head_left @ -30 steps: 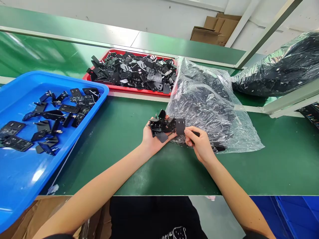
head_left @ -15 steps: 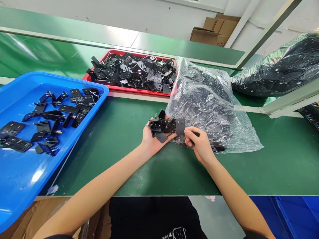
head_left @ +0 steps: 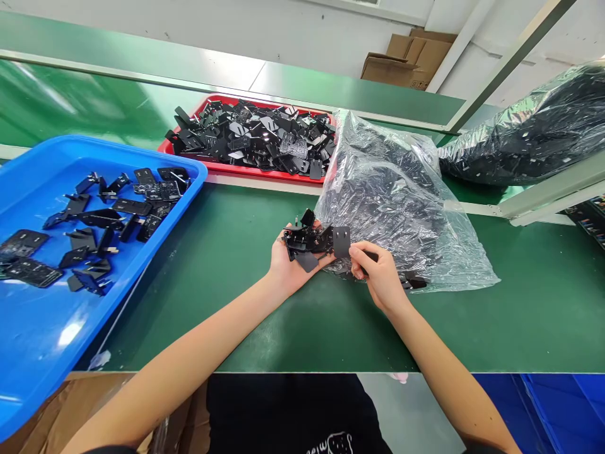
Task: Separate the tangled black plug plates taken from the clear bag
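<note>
Just left of the clear plastic bag's (head_left: 392, 195) near edge, the left hand (head_left: 285, 265) lies palm up, cradling a loose cluster of black parts (head_left: 307, 241), its fingers mostly hidden beneath them. At the bag's front edge, the right hand (head_left: 380, 271) has thumb and fingers drawn narrow on the corner of a flat black plate (head_left: 341, 242); whether that plate touches the cluster I cannot tell. A dark piece also shows between the right fingers. Behind and left of the bag sits the red tray (head_left: 265, 173), heaped high; well to its left, the blue tray (head_left: 28, 328).

The cluster stacks at odd angles, so a tilted left palm could shed parts onto the counter (head_left: 331, 334) before the bag. The plate, pinched only at a corner, might twist loose or snag its pins on neighbours. The right wrist could also drag the bag's slack film.
</note>
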`<state>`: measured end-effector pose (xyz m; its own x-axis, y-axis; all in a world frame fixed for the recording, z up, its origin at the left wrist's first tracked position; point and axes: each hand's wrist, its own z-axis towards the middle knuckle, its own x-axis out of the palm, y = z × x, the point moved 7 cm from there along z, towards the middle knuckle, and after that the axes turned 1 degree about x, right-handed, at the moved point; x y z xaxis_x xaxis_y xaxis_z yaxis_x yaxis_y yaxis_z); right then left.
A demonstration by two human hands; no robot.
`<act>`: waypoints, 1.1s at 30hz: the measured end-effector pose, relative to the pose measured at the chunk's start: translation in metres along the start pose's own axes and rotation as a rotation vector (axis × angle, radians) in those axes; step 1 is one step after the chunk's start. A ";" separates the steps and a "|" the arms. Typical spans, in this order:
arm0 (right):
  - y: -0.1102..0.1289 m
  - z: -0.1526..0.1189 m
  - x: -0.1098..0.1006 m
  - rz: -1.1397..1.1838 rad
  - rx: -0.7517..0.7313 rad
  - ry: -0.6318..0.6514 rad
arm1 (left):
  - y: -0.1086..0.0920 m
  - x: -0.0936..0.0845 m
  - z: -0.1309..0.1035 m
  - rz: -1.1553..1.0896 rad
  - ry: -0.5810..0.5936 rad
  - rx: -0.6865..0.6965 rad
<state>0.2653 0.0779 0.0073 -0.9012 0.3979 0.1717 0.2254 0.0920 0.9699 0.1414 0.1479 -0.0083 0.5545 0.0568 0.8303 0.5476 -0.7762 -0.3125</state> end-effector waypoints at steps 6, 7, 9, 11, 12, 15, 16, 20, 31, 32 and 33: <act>0.002 -0.001 0.002 -0.003 -0.028 0.038 | 0.000 -0.001 0.000 0.007 -0.020 0.003; 0.002 -0.001 0.002 -0.007 -0.027 0.040 | 0.000 -0.001 0.000 0.000 -0.024 0.001; 0.001 -0.001 0.001 -0.013 -0.025 0.039 | 0.000 -0.001 0.000 -0.014 -0.024 -0.003; 0.001 -0.001 0.001 -0.018 -0.022 0.038 | 0.000 -0.001 0.000 -0.020 -0.018 -0.007; 0.001 -0.001 0.002 -0.020 -0.021 0.037 | 0.000 -0.001 0.000 -0.022 -0.015 -0.009; 0.001 -0.001 0.002 -0.021 -0.022 0.035 | 0.000 -0.002 0.001 -0.027 -0.011 -0.011; 0.001 -0.001 0.002 -0.023 -0.025 0.035 | 0.000 -0.002 0.002 -0.030 -0.011 -0.011; 0.003 -0.002 0.002 -0.034 -0.039 0.037 | 0.000 -0.003 0.003 -0.033 -0.017 -0.004; 0.001 -0.005 0.008 -0.230 -0.111 0.076 | 0.000 -0.002 0.002 -0.006 0.026 0.002; 0.001 -0.005 0.008 -0.230 -0.111 0.076 | 0.000 -0.003 0.002 -0.005 0.024 0.000; 0.001 -0.005 0.007 -0.229 -0.111 0.076 | 0.000 -0.003 0.003 -0.006 0.022 -0.002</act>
<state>0.2570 0.0764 0.0103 -0.9502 0.3083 -0.0458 -0.0256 0.0690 0.9973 0.1416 0.1491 -0.0120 0.5372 0.0481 0.8421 0.5499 -0.7770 -0.3064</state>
